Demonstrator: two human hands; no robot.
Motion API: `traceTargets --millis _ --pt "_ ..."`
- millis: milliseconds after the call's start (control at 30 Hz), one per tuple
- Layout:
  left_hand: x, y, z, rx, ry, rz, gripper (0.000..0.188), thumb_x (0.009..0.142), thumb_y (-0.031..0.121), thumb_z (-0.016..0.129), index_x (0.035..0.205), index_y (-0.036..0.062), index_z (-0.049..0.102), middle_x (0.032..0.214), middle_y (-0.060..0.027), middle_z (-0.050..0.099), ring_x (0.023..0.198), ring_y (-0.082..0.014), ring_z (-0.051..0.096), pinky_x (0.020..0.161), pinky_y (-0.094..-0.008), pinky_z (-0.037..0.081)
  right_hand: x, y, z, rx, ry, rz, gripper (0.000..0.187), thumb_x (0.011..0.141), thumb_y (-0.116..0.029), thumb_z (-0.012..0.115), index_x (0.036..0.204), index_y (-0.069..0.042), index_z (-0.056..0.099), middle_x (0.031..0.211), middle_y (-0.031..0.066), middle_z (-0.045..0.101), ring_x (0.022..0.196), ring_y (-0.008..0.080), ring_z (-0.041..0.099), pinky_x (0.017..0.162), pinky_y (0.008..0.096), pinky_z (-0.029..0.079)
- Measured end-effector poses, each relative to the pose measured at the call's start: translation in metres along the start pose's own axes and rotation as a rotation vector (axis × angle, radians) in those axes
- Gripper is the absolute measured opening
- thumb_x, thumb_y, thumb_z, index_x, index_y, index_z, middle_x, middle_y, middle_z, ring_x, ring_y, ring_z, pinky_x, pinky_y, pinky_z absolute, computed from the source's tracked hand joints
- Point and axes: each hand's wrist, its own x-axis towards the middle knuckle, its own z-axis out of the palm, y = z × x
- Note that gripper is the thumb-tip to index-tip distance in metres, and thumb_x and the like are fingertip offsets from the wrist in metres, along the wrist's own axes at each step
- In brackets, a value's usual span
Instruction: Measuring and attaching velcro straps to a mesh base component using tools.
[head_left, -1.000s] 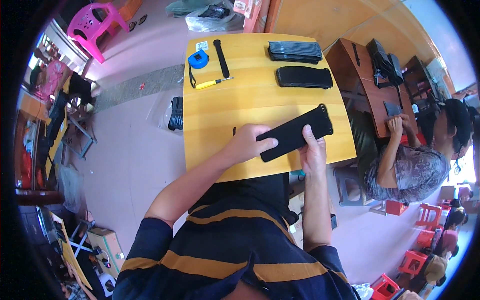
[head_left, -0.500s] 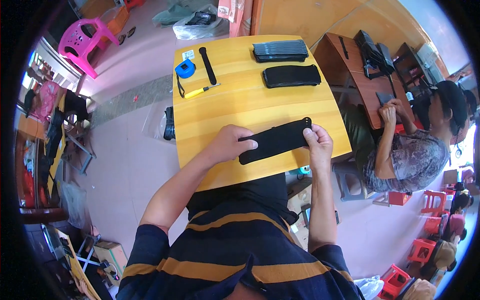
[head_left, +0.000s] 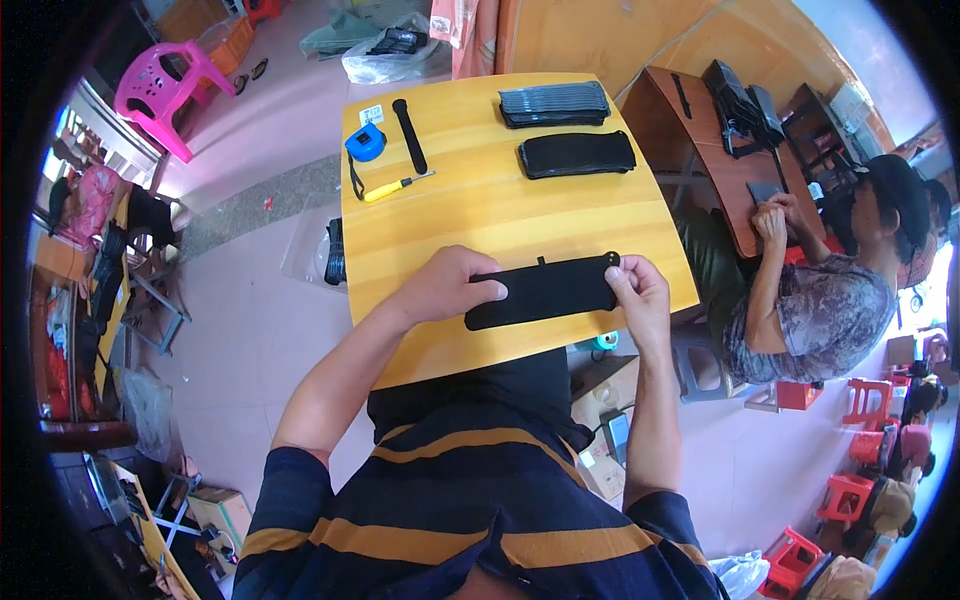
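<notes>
Two hands on one strip here: the left hand [head_left: 447, 287] grips the left end, thumb pressed on top, and the right hand [head_left: 641, 298] pinches the far right corner between thumb and fingers. The black strip [head_left: 550, 290] lies nearly level between them, over the near part of the yellow table [head_left: 460, 215]; whether it touches the wood, I can't tell. A small dark tab [head_left: 541, 261] pokes out at its far edge. Up the table we go, a broad band of wood grain between strip and stacks: one black stack [head_left: 577, 154] towards the right, a shinier grey-black stack [head_left: 553, 103] just behind it. Over at the far left corner, a yellow screwdriver [head_left: 388, 190], a blue tape measure [head_left: 366, 142] and a black strap [head_left: 410, 135]. Edges now: the near edge runs close to the person's lap, the left edge gives onto a wide stretch of pale floor [head_left: 230, 330], and the right edge has a grey stool [head_left: 700, 370] near it. Beyond, a co-worker [head_left: 810, 310] sits at a brown table [head_left: 715, 150], and a pink chair [head_left: 175, 90] stands well off to the far left.
</notes>
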Motion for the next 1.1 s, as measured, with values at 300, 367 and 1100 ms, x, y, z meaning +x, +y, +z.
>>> traceTargets --millis 300,367,1100 --pt "-0.002 0.002 -0.002 0.159 0.023 0.075 0.026 0.091 0.027 0.073 0.089 0.0006 0.071 0.074 -0.0169 0.064 0.067 -0.0227 0.061 0.067 -0.0366 0.049 -0.003 -0.004 -0.012 -0.127 -0.129 0.095 0.018 0.09 0.002 0.077 0.086 -0.005 0.061 0.074 -0.0099 0.054 0.065 0.0003 0.044 0.059 0.0189 0.037" --pt "-0.002 0.01 -0.011 0.075 -0.176 0.113 0.025 0.097 0.027 0.07 0.094 0.0018 0.072 0.07 -0.0048 0.061 0.067 -0.0129 0.056 0.066 -0.03 0.048 -0.003 -0.005 -0.018 0.075 -0.183 0.084 0.015 0.089 0.003 0.076 0.091 -0.004 0.063 0.078 -0.0086 0.055 0.068 0.001 0.044 0.061 0.019 0.037" --pt "0.04 0.04 -0.003 0.491 -0.028 0.219 0.075 0.083 0.034 0.081 0.145 0.0036 0.05 0.122 -0.0208 0.065 0.111 -0.0368 0.065 0.096 -0.0443 0.052 0.022 -0.014 -0.023 0.281 -0.079 -0.032 0.022 0.104 -0.016 0.063 0.123 -0.006 0.063 0.125 0.0091 0.068 0.112 0.0185 0.067 0.092 0.0315 0.056"
